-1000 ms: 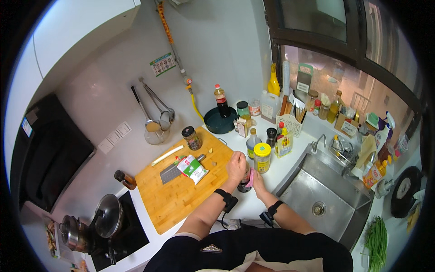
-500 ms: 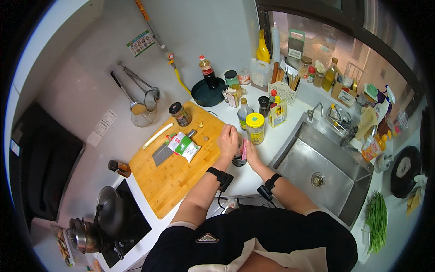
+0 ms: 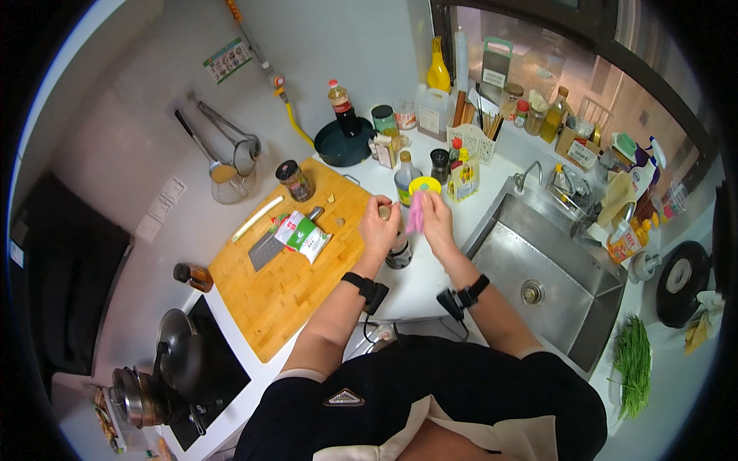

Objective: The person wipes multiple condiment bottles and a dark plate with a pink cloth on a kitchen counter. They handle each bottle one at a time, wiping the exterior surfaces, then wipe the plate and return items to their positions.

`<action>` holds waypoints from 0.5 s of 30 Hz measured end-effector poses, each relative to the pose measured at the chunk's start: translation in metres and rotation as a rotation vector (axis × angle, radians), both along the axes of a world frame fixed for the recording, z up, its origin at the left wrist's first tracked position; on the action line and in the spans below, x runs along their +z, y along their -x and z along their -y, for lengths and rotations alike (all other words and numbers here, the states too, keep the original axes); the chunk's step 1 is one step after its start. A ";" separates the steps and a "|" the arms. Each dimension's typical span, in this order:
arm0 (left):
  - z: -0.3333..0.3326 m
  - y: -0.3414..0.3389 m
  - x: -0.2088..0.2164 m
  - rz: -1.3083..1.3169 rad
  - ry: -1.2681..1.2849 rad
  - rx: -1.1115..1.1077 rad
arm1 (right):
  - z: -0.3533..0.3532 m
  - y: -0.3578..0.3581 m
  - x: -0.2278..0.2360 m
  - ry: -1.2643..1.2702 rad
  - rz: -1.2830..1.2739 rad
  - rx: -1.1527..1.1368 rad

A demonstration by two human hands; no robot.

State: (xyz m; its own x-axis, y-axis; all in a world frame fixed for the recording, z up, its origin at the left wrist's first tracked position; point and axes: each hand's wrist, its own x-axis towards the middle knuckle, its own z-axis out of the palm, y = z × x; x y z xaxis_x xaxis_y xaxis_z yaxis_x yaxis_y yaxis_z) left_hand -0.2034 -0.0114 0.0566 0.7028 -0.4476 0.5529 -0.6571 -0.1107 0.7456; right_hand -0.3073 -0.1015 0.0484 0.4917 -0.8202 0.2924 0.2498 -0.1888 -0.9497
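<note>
White counter (image 3: 423, 296) runs under my hands, with a cutting board (image 3: 261, 323) off to the left and a sink (image 3: 538, 230) to the right. My left hand (image 3: 380, 230) is closed around the upper part of a dark-bottomed bottle (image 3: 399, 256), which stands upright between the board's right edge and the sink's left edge, toward the counter's front edge. My right hand (image 3: 437, 223) is pinched together on a pink cloth (image 3: 416, 213), raised just beside the bottle; whether the two touch I can't tell. As far as I can judge, I'm midway with this bottle: it's set upright and gripped, but my fingers hide whether its top is on or off. Counting up: one bottle in my grip, one cloth, and one yellow-lidded jar (image 3: 424, 185) just beyond them. On the board I count one dark-lidded jar (image 3: 294, 180) at the far edge, one pale stalk (image 3: 257, 219) in a single length by the wall-side edge, one cleaver (image 3: 267, 253) partly under one white-and-green packet (image 3: 304, 234), and two small pale pieces (image 3: 331, 198) toward the right edge. Past the board's far edge sits one dark pan (image 3: 332, 150), with one red-capped bottle (image 3: 343, 111) apparently standing in it.
</note>
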 end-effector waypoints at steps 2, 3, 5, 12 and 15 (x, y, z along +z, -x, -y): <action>-0.001 -0.004 -0.007 -0.024 -0.014 -0.035 | -0.003 -0.018 0.034 0.301 0.063 0.022; -0.002 -0.008 -0.012 0.003 0.010 -0.050 | -0.006 -0.025 0.045 0.522 0.019 0.026; -0.006 -0.016 -0.021 0.033 -0.082 -0.114 | -0.020 -0.029 0.049 0.835 -0.250 0.160; -0.007 -0.016 -0.019 -0.169 -0.200 -0.142 | -0.013 -0.039 0.013 0.219 -0.181 0.382; -0.008 -0.010 -0.009 -0.210 -0.177 -0.104 | -0.009 -0.040 -0.007 -0.040 0.057 0.405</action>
